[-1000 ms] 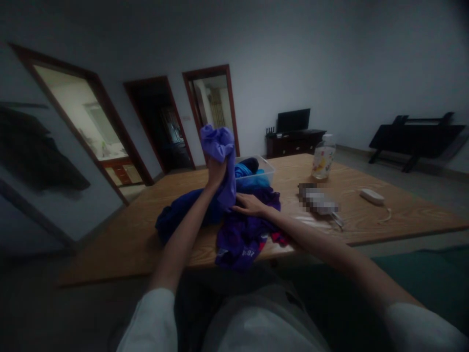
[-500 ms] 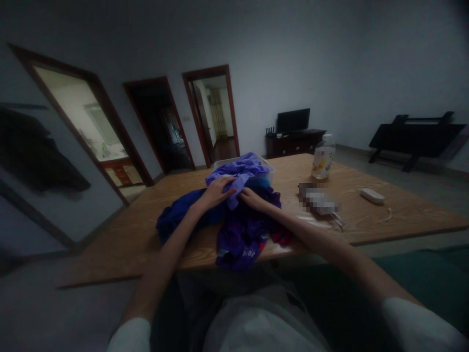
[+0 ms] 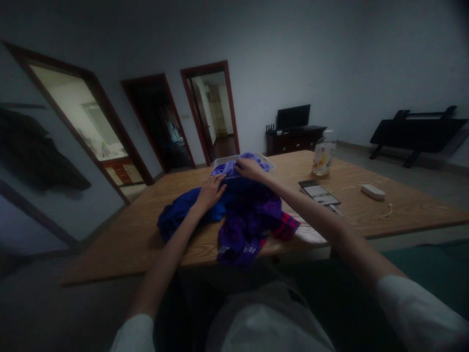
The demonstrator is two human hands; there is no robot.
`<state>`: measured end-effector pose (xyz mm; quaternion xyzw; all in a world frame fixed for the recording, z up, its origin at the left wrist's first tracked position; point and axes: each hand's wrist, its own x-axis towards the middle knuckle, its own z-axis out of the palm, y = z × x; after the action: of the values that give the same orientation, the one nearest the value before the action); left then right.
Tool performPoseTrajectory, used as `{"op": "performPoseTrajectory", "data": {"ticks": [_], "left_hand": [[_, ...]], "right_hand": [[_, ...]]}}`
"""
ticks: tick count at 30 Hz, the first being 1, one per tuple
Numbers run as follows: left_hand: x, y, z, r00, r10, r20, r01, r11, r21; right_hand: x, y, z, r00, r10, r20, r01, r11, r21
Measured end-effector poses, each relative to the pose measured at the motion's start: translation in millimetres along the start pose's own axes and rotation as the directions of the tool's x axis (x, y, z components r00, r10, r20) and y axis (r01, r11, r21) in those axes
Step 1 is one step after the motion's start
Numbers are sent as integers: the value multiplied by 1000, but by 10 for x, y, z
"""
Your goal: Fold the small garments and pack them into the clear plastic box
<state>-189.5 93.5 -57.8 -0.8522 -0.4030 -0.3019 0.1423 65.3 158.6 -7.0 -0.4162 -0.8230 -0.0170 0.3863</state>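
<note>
A light purple garment [image 3: 227, 168] lies bunched in a clear plastic container [image 3: 220, 160] on the table. Over the container's near side, my right hand [image 3: 250, 169] has its fingers closed on a piece of that garment. My left hand [image 3: 210, 192] rests with fingers stretched and spread, just in front of the container and over blue cloth. A blue garment [image 3: 179, 211] is heaped at the left. Nearer me, a dark purple garment [image 3: 244, 230] with pale printed characters is crumpled towards the table's front edge. Beside it shows a red-and-dark striped piece of cloth [image 3: 286, 227].
On the right of the wooden table [image 3: 120, 254] stand a bottle [image 3: 324, 155] of yellowish liquid, a phone [image 3: 319, 192] with a cable, and a small white case [image 3: 373, 191]. A television [image 3: 293, 117] sits on a dark cabinet [image 3: 293, 141] beyond.
My right hand has moved forward onto the container, and the light purple garment now lies lower in it. My left hand has come off that garment and drawn back slightly, fingers spread.
</note>
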Motion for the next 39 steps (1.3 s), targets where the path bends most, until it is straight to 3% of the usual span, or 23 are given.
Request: {"op": "performPoseTrajectory", "data": {"ticks": [3,7,12,14,18,20,25,30,33,39], "left_hand": [[48,-42,6,1000,-28,-8,28,1000,-12],[256,-120,-66,996,-81,37,84,992,-90],[602,32,33,984,-41,172,60,993,-103],[639,162,114,975,-29,219,43,997,-60],[387,337,206,993,116,-19,-117,993,-8],[150,331,231,981,184,-55,-185,983,-17],[-278,189,369,987,146,63,-145,989,-9],[-283,170,490,983,-15,185,29,997,-75],[-253,207,503,974,-58,220,68,997,-39],[-248,258,461,961,-78,267,81,997,2]], "right_hand": [[-319,-98,45,987,-159,-31,153,978,-144],[-665,-122,-34,927,-354,123,371,913,-171],[-778,71,-40,968,-244,58,250,939,-238],[-820,100,36,963,-267,22,264,931,-251],[-1000,12,197,897,-440,34,437,876,-204],[-1091,-56,242,884,-459,89,468,867,-173],[-1200,-103,294,892,-337,302,374,925,-70],[-1207,-64,330,832,-318,454,262,947,184],[-1211,-59,396,830,-299,471,159,936,314],[-1247,-66,586,823,-339,455,121,888,443]]}}
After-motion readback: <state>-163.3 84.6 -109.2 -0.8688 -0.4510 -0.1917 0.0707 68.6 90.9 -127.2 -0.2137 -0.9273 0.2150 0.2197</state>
